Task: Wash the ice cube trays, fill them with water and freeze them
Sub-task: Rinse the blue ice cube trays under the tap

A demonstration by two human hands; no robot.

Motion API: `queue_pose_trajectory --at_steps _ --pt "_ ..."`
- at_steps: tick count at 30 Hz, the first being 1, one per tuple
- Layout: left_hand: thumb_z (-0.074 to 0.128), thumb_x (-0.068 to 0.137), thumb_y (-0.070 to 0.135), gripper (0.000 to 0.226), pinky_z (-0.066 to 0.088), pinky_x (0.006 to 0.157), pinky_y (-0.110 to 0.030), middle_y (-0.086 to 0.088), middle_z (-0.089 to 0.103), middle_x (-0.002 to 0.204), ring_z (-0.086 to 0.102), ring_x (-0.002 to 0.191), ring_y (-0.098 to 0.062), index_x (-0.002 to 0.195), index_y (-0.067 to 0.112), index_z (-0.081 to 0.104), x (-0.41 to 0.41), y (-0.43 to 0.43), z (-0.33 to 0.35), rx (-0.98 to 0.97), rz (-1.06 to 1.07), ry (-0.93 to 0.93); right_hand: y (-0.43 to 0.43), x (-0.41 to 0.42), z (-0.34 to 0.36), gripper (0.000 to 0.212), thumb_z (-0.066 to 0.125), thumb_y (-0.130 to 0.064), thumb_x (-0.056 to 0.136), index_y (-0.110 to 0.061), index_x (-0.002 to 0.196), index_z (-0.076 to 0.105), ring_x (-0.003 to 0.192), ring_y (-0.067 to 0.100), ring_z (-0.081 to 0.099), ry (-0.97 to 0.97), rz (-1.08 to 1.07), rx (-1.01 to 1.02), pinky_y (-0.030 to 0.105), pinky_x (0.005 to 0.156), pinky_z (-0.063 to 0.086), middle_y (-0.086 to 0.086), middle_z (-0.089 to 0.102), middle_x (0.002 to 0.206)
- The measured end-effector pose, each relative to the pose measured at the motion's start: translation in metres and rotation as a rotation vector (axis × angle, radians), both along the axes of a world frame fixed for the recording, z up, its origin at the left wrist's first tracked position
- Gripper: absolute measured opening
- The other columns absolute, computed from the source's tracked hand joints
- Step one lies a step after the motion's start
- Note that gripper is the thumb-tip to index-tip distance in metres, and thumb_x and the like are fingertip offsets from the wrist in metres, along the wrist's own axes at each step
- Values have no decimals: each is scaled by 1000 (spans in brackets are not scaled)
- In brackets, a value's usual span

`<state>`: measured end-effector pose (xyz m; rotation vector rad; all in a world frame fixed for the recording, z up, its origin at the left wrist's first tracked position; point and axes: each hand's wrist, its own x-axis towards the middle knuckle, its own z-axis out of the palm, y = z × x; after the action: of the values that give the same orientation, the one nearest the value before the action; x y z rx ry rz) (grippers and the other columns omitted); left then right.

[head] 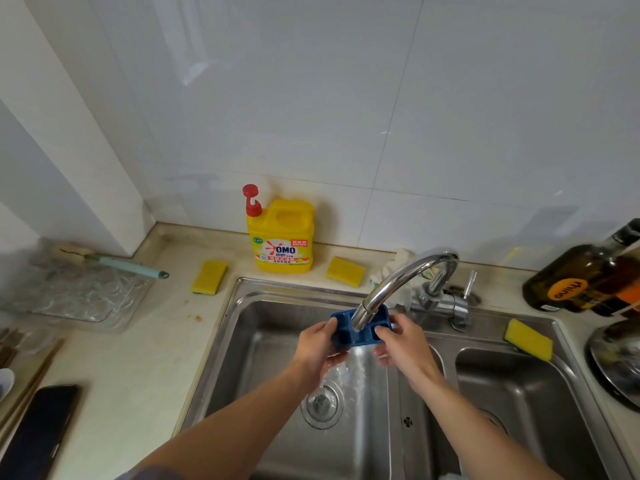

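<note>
A small blue ice cube tray (346, 332) is held under the spout of the chrome faucet (401, 282), above the left basin of the steel sink (249, 341). My left hand (317, 348) grips its left end and my right hand (401, 344) grips its right end. Water runs off the tray's front edge and falls toward the drain (322, 403). The spout hides the middle of the tray.
A yellow detergent bottle (282, 237) stands at the wall behind the sink, with yellow sponges (209, 277) (345, 271) (528, 339) around it. A clear tray (86, 292) with a brush (114, 261) and a phone (38, 434) lie left; dark bottles (585, 275) and a pot lid (616, 362) stand right.
</note>
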<state>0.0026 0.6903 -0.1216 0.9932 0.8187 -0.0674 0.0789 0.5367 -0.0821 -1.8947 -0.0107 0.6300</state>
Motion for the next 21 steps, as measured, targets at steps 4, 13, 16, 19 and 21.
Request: queue_pose_trajectory --at_steps 4,13,16,19,21 --pt "64 96 41 26 55 67 -30 -9 73 100 71 87 -23 104 17 69 -8 17 6 201 33 -8 8 -5 -12 14 60 -6 100 -10 112 66 75 29 71 235 -13 102 37 66 62 20 72 102" --pt "71 91 43 27 54 62 -24 -4 71 95 67 82 -15 101 19 66 -22 37 22 496 43 -55 33 -17 -25 16 53 -1 102 -4 115 61 79 35 75 447 -58 295 44 74 64 24 73 102" --pt "71 91 43 24 54 64 -24 -3 72 92 67 80 -13 101 21 66 -24 35 24 547 24 -74 32 -16 -24 18 51 -1 102 -4 118 61 84 36 76 478 -72 310 45 77 64 23 77 98" --pt "71 91 42 22 56 72 -28 -4 72 92 68 84 -14 101 24 64 -22 31 27 611 8 -84 31 -15 -19 19 52 0 102 -4 117 62 84 35 76 478 -59 314 40 72 64 19 78 91" --pt "71 91 41 21 56 73 -27 -2 72 92 68 86 -14 101 24 64 -20 28 30 650 -4 -94 30 -12 -18 20 53 1 101 -4 117 63 86 36 76 470 -68 312 41 74 63 21 78 95"
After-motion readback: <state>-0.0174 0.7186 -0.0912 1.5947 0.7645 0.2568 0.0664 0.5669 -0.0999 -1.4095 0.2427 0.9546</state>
